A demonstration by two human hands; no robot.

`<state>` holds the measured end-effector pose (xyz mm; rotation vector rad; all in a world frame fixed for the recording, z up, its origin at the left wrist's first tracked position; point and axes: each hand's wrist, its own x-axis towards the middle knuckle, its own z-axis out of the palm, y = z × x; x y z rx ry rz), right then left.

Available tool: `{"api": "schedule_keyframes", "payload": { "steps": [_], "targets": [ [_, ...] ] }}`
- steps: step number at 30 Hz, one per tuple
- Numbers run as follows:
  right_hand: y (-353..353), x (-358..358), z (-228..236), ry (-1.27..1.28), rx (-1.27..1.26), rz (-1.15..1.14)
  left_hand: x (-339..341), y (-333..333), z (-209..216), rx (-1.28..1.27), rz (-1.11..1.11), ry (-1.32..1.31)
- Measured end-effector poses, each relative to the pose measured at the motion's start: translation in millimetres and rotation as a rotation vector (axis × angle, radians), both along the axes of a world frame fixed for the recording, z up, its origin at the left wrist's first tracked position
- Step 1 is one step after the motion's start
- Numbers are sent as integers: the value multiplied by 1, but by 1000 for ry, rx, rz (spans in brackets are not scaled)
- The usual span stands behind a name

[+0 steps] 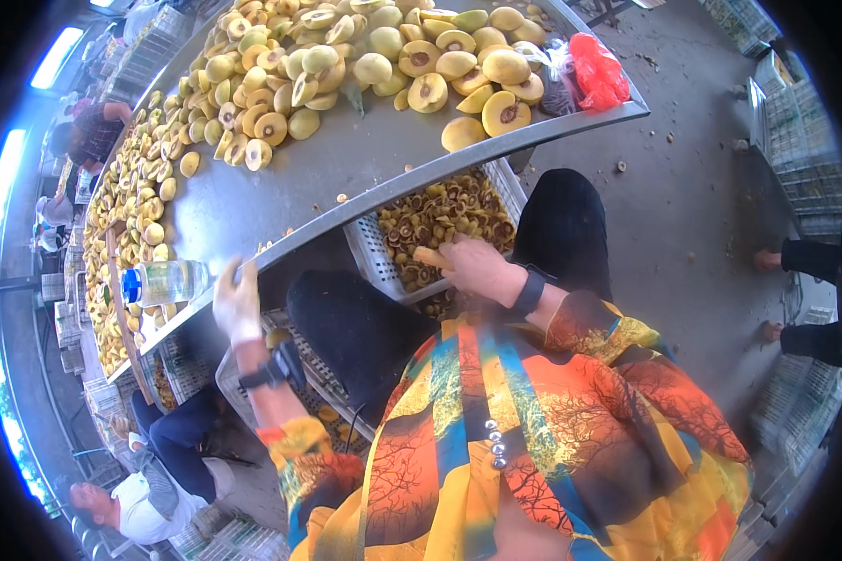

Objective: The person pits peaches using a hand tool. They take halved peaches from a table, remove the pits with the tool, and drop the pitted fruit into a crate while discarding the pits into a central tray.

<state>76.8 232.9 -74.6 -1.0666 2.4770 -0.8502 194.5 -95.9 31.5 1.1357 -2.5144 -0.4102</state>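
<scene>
The left hand (237,301) is blurred at the near edge of the bench (243,201), beside the bottle (173,282); whether its fingers hold anything I cannot tell. The right hand (482,269) has its fingers closed round a tan stick (430,258), over the crate (369,254) of scraps (440,217); the stick's gripped end is hidden in the fingers, and its kind is hard to make out. The crate's far end is lost under the bench; the heap of fruit (323,61) is cut off at the top. Any print on the bottle or the red bag (599,75) is too blurred to read. The bench's metal rim slants up to a corner beside the bag; bare metal lies between fruit and rim; the knees (561,220) flank the crate, leaving the right hand a narrow gap; open floor (674,206) spreads to the right.
</scene>
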Motion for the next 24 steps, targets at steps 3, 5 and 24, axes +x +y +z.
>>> {"api": "schedule_keyframes", "payload": {
  "steps": [3,5,24],
  "targets": [
    [8,-5,25,-177,-133,34,-110,52,14,300,-396,137],
    [21,-10,31,-174,-169,-29,-184,120,35,91,-621,-87],
    [34,-52,107,-1204,-934,-437,-148,158,42,1353,-933,249]
  ]
}}
